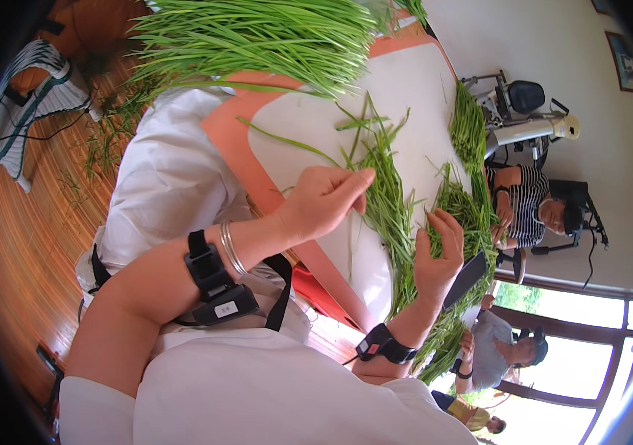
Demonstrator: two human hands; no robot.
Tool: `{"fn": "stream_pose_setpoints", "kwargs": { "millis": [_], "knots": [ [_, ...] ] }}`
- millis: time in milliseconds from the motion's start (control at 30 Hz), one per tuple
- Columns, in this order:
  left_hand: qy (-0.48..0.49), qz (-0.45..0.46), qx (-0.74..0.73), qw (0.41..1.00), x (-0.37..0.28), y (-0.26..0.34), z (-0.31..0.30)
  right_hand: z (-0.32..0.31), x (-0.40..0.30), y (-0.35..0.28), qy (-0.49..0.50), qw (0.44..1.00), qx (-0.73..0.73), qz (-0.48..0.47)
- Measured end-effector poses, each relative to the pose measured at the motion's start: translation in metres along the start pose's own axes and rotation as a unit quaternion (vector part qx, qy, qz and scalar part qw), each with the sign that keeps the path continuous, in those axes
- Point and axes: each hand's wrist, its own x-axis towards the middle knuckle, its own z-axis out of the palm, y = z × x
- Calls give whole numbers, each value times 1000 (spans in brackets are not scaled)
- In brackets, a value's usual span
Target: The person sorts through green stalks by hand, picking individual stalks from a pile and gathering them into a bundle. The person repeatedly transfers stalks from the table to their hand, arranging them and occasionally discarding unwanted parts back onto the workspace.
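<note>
My left hand (pixel 319 203) is above the table with its thumb pressed against curled fingers. Whether a thin stalk is pinched there is hard to see. Just beyond the thumb lies a loose heap of long green leaves (pixel 386 194), like garlic chives, on the white tabletop (pixel 305 125) with its orange border. My right hand (pixel 438 258) hovers to the right of that heap, thumb and fingers apart. A second tangled pile of greens (pixel 455 206) lies behind it. Beside the right wrist is a dark flat object (pixel 466 281), partly covered by the hand.
A large neat bundle of chives (pixel 260 41) overhangs the table's near corner. More greens (pixel 466 130) line the far edge. Two people sit opposite, one in a striped shirt (pixel 527 206), one in grey (pixel 489 347). A white chair (pixel 38 111) and leaf scraps (pixel 105 144) are on the wooden floor.
</note>
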Motion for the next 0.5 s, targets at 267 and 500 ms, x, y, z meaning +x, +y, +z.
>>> {"fn": "stream_pose_setpoints", "kwargs": {
  "millis": [267, 500],
  "knots": [
    [-209, 193, 331, 900, -13, 3, 6, 65, 7, -39, -22, 984, 104, 141],
    [-219, 193, 242, 925, -9, -2, 3, 75, 2, -26, -75, 988, 115, 65]
  ]
}}
